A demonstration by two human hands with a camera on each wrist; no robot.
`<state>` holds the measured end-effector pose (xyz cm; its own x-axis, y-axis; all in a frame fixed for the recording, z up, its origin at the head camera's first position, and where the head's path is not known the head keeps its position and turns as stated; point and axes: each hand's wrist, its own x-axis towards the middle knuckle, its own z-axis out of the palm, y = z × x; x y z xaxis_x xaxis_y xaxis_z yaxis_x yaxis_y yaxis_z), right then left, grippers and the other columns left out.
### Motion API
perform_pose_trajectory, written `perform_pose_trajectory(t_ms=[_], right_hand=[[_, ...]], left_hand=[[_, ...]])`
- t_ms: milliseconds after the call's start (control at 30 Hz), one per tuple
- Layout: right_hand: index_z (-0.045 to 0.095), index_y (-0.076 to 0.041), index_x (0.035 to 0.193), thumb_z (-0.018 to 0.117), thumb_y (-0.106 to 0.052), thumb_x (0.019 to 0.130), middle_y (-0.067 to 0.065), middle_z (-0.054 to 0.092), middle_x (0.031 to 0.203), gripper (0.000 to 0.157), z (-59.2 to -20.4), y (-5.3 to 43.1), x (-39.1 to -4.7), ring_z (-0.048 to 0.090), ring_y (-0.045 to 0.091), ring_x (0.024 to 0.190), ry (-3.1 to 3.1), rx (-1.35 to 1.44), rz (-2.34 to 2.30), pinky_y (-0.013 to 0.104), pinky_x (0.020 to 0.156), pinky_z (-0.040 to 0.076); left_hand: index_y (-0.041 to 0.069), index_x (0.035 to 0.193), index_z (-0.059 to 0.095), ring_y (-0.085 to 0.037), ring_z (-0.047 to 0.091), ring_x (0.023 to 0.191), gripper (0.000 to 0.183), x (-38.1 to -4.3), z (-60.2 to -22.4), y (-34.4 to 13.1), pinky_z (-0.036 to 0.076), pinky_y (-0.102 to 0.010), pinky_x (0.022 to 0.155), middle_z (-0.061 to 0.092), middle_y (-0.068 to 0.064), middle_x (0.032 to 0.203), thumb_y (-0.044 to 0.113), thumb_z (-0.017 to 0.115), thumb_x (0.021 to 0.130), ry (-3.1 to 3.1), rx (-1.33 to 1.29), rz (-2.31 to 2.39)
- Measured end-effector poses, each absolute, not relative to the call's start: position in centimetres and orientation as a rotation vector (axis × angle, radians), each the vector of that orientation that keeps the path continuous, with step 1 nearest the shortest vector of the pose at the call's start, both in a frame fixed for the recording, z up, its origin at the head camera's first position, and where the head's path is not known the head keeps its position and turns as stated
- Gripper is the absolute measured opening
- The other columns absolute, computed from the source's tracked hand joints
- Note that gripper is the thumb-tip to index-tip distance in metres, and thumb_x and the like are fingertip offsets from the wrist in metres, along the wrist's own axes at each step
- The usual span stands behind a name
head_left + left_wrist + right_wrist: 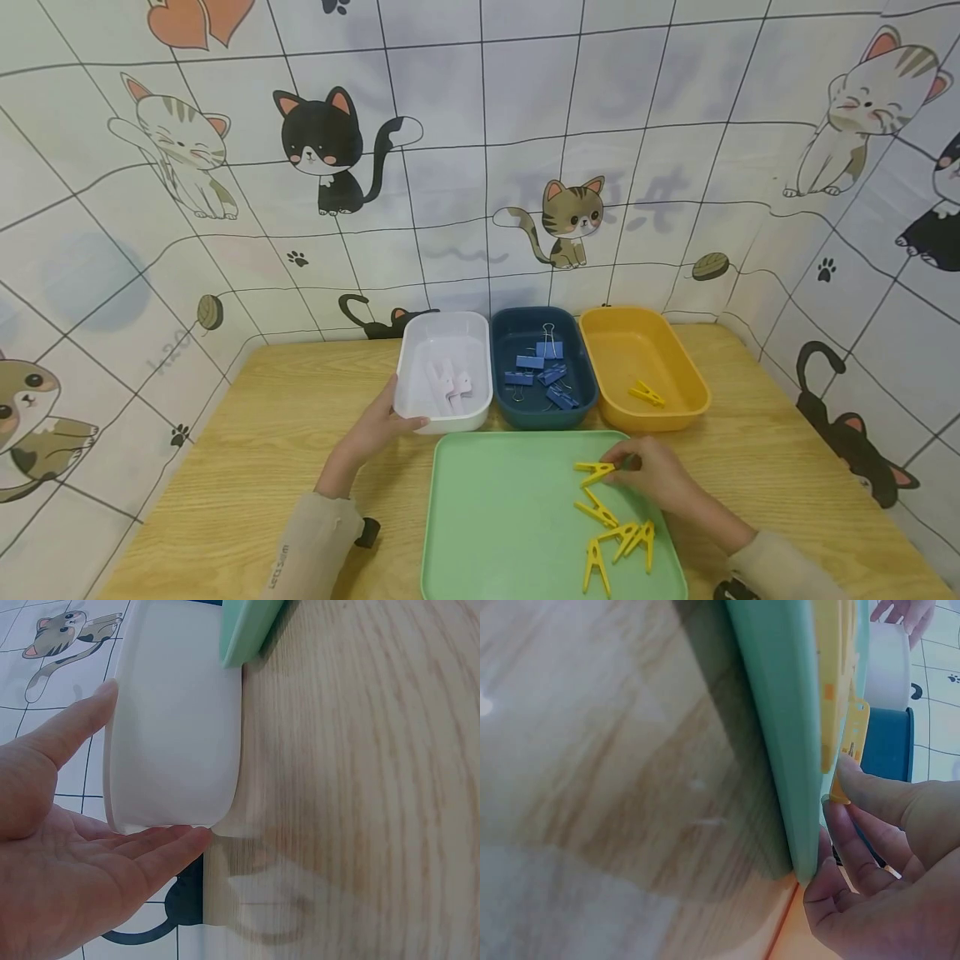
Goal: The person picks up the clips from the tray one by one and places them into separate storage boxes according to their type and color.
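Note:
My left hand (381,423) rests against the near left corner of a white bin (406,375), fingers along its side and thumb at its front edge. In the left wrist view those fingers are fairly straight against the bin's wall (176,720). Over the right part of a green tray (495,500), my right hand (652,473) pinches a yellow clothespin (595,471) between thumb and fingers. The same clothespin (853,742) shows at the fingertips in the right wrist view. Several more yellow clothespins (596,567) lie on the tray nearer me.
White clips (450,387) lie in the white bin. Beside it, a dark blue bin (510,333) holds several blue binder clips (550,350). A yellow bin (626,333) on the right contains one yellow clothespin (647,393). All stand on a wooden table (300,392) before a cat-patterned wall (450,183).

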<state>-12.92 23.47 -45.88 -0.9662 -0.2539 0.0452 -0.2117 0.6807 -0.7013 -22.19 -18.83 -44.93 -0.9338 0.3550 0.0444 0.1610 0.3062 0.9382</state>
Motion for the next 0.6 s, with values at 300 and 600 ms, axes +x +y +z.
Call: perform_pose_trajectory(t_ms=[300,600], right_hand=[[0.077,-0.007,0.094,0.081,-0.010,0.080,-0.002,0.070,0.086,0.015,-44.7,24.4,-13.0,0.059,0.012,0.075,2.867,-0.408,-1.198,0.025,0.064,0.050],[0.075,-0.003,0.096,0.080,-0.007,0.081,0.002,0.070,0.087,0.016,-43.0,25.4,-13.1,0.058,0.013,0.071,2.964,-0.384,-1.176,0.025,0.060,0.048]], left_hand=[[0.012,0.160,0.011,-0.043,0.036,0.137,0.094,-21.9,-44.6,-18.8,0.028,-0.059,0.112,0.031,-0.024,0.154,0.008,0.073,0.089,2.409,0.513,1.663],[0.007,0.159,0.008,-0.046,0.037,0.134,0.093,-22.0,-44.6,-18.9,0.028,-0.063,0.110,0.031,-0.028,0.153,0.006,0.071,0.090,2.417,0.527,1.672]])
